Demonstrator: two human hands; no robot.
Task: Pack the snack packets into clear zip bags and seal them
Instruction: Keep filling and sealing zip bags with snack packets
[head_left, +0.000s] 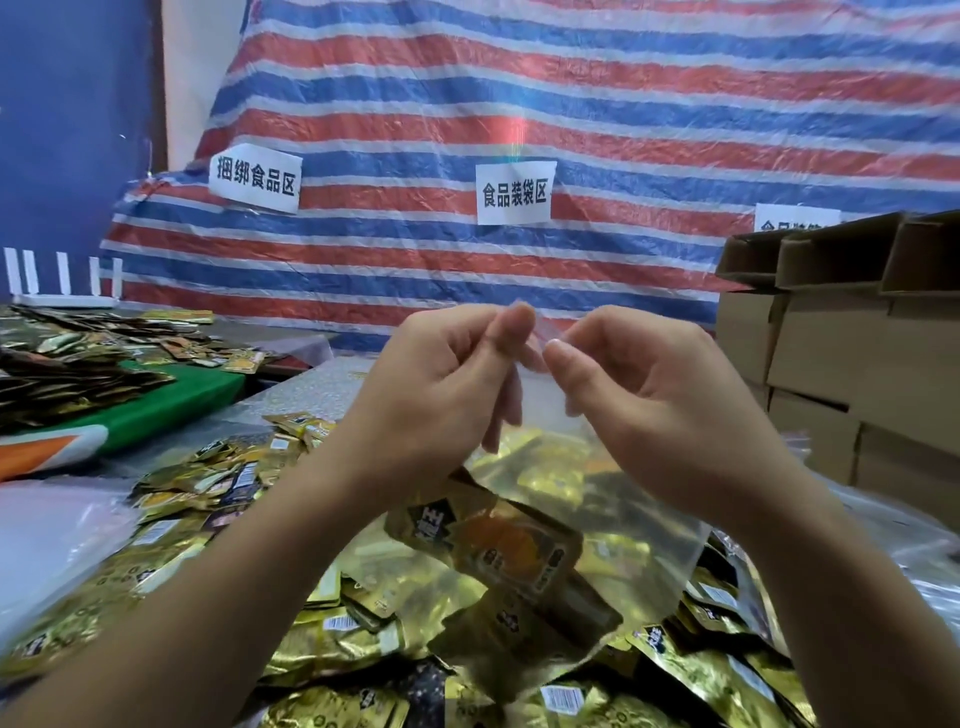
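Clear zip bag (597, 525) hangs in mid-air over the table, held up by its top edge, a few gold snack packets (511, 551) already inside and sagging to the bottom left. Left hand (441, 384) pinches the bag's top strip between thumb and fingers; right hand (639, 384) pinches the same strip just beside it, fingertips of the two hands nearly touching. Both grips narrow, closed on the zip edge, so probably the seal is being pressed or started, though whether the strip is already mated can't be told, the plastic there is too clear and blurred. Risks: the load hangs off-centre, so the weight could pull the mouth askew and the tracks mis-align, leaving a gap in the seal; thin slick film may slip out of a pinch that small and drop the bag; a packet corner riding up could catch in the zip. Below lies a loose pile of gold packets (332, 644) covering the table; a dropped bag would land in it and its contents mix in. More packets on the green board (171, 400) far left, stacked cardboard boxes (841, 364) to the right, striped tarp (571, 114) with paper labels (515, 192) behind.
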